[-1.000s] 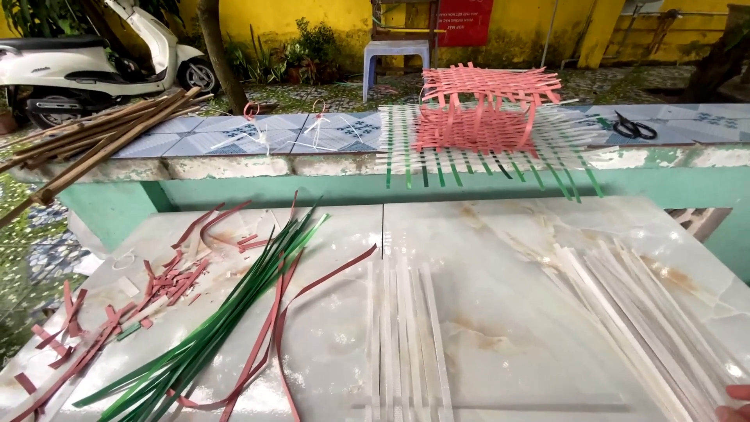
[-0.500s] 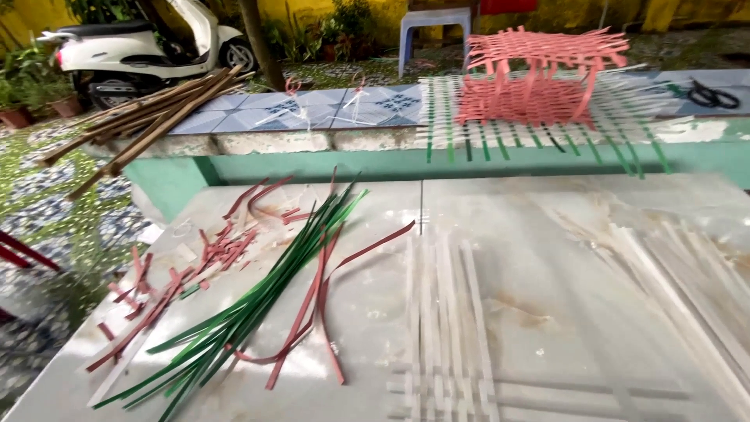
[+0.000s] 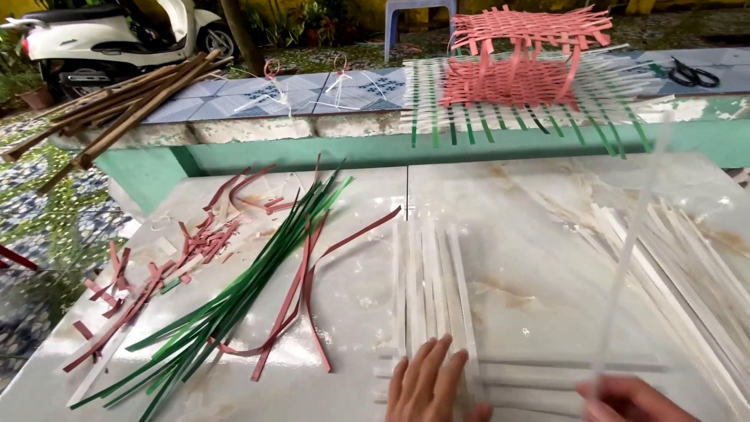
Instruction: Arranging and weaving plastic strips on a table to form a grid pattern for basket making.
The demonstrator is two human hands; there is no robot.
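Left hand (image 3: 428, 383) lies flat, fingers spread, pressing the woven white strips (image 3: 426, 293) on the tabletop (image 3: 516, 227). Right hand (image 3: 629, 400) pinches one white strip (image 3: 629, 250), raised upright. Green strips (image 3: 234, 297) lie well left.

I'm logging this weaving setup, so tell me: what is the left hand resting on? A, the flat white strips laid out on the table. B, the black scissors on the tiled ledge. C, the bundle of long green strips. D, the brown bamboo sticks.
A: the left hand lies flat on the flat white strips laid on the table, with the long green strips well off to its left.
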